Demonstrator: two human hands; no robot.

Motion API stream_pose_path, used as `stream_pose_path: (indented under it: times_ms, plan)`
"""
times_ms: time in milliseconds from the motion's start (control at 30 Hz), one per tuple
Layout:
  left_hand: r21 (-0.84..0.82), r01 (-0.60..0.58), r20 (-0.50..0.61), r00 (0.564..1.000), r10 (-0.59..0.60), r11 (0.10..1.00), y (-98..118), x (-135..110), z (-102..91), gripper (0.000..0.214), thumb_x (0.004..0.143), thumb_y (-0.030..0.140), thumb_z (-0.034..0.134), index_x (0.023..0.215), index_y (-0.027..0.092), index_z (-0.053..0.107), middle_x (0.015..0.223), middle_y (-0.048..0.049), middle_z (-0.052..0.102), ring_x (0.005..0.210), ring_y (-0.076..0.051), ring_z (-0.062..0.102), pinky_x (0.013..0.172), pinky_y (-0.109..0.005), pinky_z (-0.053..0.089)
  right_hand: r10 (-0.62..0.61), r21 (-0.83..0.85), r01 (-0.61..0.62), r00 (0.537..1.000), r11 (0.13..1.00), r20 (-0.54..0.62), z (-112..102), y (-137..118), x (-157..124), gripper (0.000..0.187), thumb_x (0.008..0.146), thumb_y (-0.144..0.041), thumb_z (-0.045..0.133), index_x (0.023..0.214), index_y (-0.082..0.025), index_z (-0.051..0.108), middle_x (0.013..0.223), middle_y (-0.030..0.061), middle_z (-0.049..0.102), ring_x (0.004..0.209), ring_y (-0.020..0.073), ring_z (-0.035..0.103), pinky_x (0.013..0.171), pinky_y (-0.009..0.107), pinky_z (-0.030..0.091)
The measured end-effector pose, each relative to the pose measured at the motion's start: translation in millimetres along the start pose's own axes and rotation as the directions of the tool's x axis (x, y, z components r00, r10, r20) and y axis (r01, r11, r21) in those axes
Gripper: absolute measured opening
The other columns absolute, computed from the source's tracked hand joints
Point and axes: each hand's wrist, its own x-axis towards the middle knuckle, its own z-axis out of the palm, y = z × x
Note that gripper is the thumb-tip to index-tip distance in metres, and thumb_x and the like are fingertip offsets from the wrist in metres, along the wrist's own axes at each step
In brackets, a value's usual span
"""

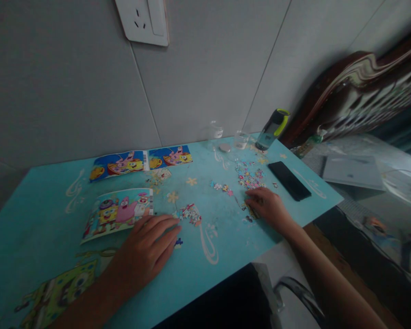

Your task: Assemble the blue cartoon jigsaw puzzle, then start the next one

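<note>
My left hand [153, 241] lies on the blue table with its fingers stretched out, beside a small cluster of jigsaw pieces [190, 214]. A dark blue jigsaw piece [178, 243] rests by its fingertips. Near the wrist is a cartoon picture sheet [119, 212], partly covered by that hand. My right hand [269, 208] is at the right side, fingers bent and drawn together over some dark and yellow jigsaw pieces [249, 218]; what is between the fingertips is hidden. Beyond it spreads a larger pile of colourful jigsaw pieces [250, 176], with a short joined-looking row of pieces [222, 187] to its left.
A black phone [289, 180] lies to the right. Along the wall stand a water bottle [272, 129], a clear plastic cup [241, 140] and a round lid [225, 147]. Two blue cartoon cards [121, 164] lie at the back left. The table [226, 256] ends close to my body.
</note>
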Motion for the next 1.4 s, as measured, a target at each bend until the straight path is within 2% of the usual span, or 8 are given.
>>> stream_pose_path:
  times_ms: [167, 267, 367, 467, 667, 833, 1033, 1400]
  plan:
    - [0.005, -0.004, 0.011, 1.0, 0.004, 1.0, -1, -1, -0.2, 0.027, 0.096, 0.016, 0.053, 0.119, 0.02, 0.065, 0.127, -0.0072, 0.064, 0.119, -0.024, 0.056, 0.113, -0.054, 0.034, -0.017, 0.125, 0.02, 1.0, 0.992, -0.023, 5, -9, 16, 0.024, 0.09, -0.032, 0.063, 0.11, -0.022, 0.074, 0.097, 0.0064, 0.073, 0.085, 0.0209, 0.067, 0.082, 0.037, 0.053]
    - [0.016, -0.007, 0.019, 1.0, 0.006, 1.0, -4, -1, 0.0, 0.027, 0.096, 0.016, 0.053, 0.12, 0.02, 0.065, 0.128, -0.0077, 0.063, 0.12, -0.025, 0.056, 0.113, -0.054, 0.034, 0.018, 0.199, -0.013, 1.0, 0.98, -0.023, 4, -10, 24, 0.028, 0.092, -0.034, 0.061, 0.113, -0.021, 0.073, 0.095, 0.0057, 0.075, 0.081, 0.0198, 0.067, 0.078, 0.035, 0.053]
    - [0.021, -0.01, 0.011, 1.0, 0.01, 1.0, -6, -1, 0.5, 0.027, 0.096, 0.016, 0.053, 0.12, 0.02, 0.064, 0.129, -0.0076, 0.063, 0.12, -0.025, 0.055, 0.112, -0.053, 0.035, 0.08, 0.164, -0.068, 0.994, 0.984, -0.068, -4, -3, 22, 0.028, 0.093, -0.034, 0.059, 0.112, -0.021, 0.074, 0.096, 0.006, 0.076, 0.081, 0.0207, 0.068, 0.077, 0.036, 0.054]
    - [0.027, -0.011, 0.01, 1.0, 0.011, 1.0, -6, -1, 1.4, 0.027, 0.096, 0.016, 0.053, 0.121, 0.02, 0.064, 0.128, -0.0073, 0.063, 0.12, -0.025, 0.055, 0.111, -0.053, 0.036, 0.126, 0.066, -0.119, 0.985, 0.991, -0.119, -19, 11, 9, 0.029, 0.092, -0.037, 0.06, 0.111, -0.021, 0.075, 0.099, 0.0072, 0.077, 0.085, 0.0227, 0.069, 0.079, 0.037, 0.054]
    - [0.005, -0.018, 0.007, 1.0, 0.018, 1.0, -4, -3, 2.1, 0.028, 0.096, 0.016, 0.054, 0.121, 0.021, 0.064, 0.129, -0.007, 0.063, 0.121, -0.025, 0.055, 0.113, -0.054, 0.034, 0.174, 0.025, -0.176, 0.982, 0.984, 0.073, -40, 22, -32, 0.036, 0.089, -0.044, 0.064, 0.116, -0.022, 0.073, 0.101, 0.008, 0.076, 0.083, 0.0236, 0.07, 0.075, 0.036, 0.056]
    - [0.01, -0.017, 0.009, 1.0, 0.017, 1.0, -4, -3, 4.1, 0.028, 0.097, 0.017, 0.053, 0.121, 0.021, 0.065, 0.128, -0.0067, 0.063, 0.12, -0.025, 0.056, 0.113, -0.054, 0.033, 0.138, 0.008, -0.139, 0.987, 0.99, 0.083, -31, 13, -39, 0.036, 0.09, -0.038, 0.064, 0.122, -0.024, 0.069, 0.109, 0.0085, 0.074, 0.094, 0.0251, 0.069, 0.085, 0.039, 0.055]
    - [0.012, 0.001, 0.002, 1.0, -0.001, 1.0, -5, 0, 1.7, 0.027, 0.097, 0.017, 0.052, 0.12, 0.021, 0.065, 0.128, -0.0068, 0.063, 0.12, -0.024, 0.056, 0.113, -0.051, 0.035, 0.123, 0.042, -0.128, 0.987, 0.991, 0.105, -24, 8, -31, 0.032, 0.089, -0.031, 0.062, 0.12, -0.024, 0.07, 0.105, 0.0075, 0.074, 0.09, 0.0237, 0.07, 0.083, 0.038, 0.055]
    - [0.012, -0.011, -0.014, 1.0, 0.011, 1.0, -3, -1, 1.3, 0.028, 0.096, 0.017, 0.053, 0.12, 0.021, 0.066, 0.127, -0.0071, 0.064, 0.12, -0.025, 0.057, 0.111, -0.051, 0.037, 0.118, 0.087, -0.125, 0.99, 0.988, 0.083, -19, -3, -26, 0.033, 0.09, -0.032, 0.064, 0.122, -0.023, 0.068, 0.105, 0.0069, 0.073, 0.094, 0.0234, 0.068, 0.085, 0.039, 0.054]
